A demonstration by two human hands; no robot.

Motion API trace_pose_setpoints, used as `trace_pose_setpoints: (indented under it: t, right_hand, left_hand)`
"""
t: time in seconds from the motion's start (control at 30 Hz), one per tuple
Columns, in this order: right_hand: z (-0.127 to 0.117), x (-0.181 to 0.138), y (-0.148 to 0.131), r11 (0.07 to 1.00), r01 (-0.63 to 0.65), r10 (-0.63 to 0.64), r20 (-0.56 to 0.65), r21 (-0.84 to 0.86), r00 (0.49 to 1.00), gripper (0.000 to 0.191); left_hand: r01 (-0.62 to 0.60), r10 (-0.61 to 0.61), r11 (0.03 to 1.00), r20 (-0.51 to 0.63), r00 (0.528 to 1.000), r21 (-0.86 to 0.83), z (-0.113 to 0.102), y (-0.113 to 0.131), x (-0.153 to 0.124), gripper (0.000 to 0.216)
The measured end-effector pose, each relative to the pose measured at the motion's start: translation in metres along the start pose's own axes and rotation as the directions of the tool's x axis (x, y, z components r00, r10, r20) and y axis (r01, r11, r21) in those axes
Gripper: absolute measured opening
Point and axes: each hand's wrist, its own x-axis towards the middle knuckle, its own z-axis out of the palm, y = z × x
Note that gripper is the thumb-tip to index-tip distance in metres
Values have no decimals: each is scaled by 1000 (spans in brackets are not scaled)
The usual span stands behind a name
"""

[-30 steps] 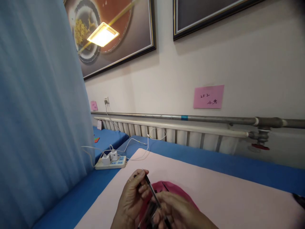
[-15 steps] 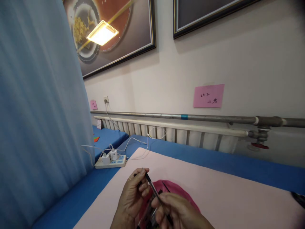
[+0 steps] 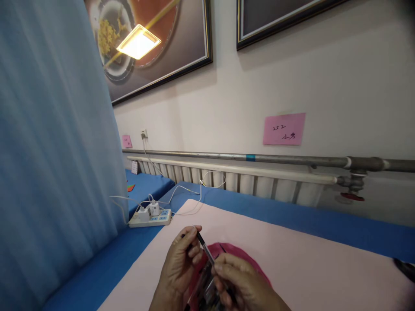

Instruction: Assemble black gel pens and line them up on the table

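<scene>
A slim pen (image 3: 207, 253) with a black grip and a clear barrel slants between my two hands, above a pink basket (image 3: 262, 268). My left hand (image 3: 178, 263) pinches its upper, pointed end between thumb and forefinger. A small black piece also shows at the left fingers; I cannot make out what it is. Lower on the barrel, my right hand (image 3: 244, 278) is closed around the pen, hiding part of it. Inside the basket lie several dark and clear pen-like pieces (image 3: 207, 287), partly covered by the hands.
Pink paper (image 3: 311, 263) covers much of the blue table (image 3: 259, 208). A power strip (image 3: 151, 219) with white chargers and cables sits at the left, near a blue curtain (image 3: 58, 151). Behind run a radiator (image 3: 246, 183) and pipe. A dark object (image 3: 405, 270) lies far right.
The fingers of my right hand have shifted slightly up the pen and cover more of its barrel. My left hand keeps its pinch at the pointed end.
</scene>
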Motion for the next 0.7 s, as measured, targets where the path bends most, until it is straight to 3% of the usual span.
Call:
trace_pose_setpoints:
  t: [0.1, 0.2, 0.3, 0.5, 0.7]
  right_hand:
    - [2, 1, 0, 995, 88, -91, -64, -48, 994, 22]
    - [3, 0, -6, 995, -62, 66, -45, 83, 997, 28]
    - [1, -1, -8, 982, -175, 172, 48, 65, 984, 29]
    - [-8, 0, -4, 991, -106, 107, 11, -76, 994, 18]
    - [-15, 4, -13, 999, -43, 43, -68, 6, 997, 19]
  left_hand:
    - [-9, 9, 1000, -7, 1000, 10, 0, -1, 1, 29]
    - [3, -3, 1000, 3, 1000, 12, -1, -2, 1, 29]
    - [7, -7, 1000, 5, 1000, -2, -3, -2, 2, 29]
    - [-22, 18, 994, -35, 999, -109, -13, 7, 7, 23]
    - [79, -81, 996, -41, 996, -51, -6, 5, 4, 15]
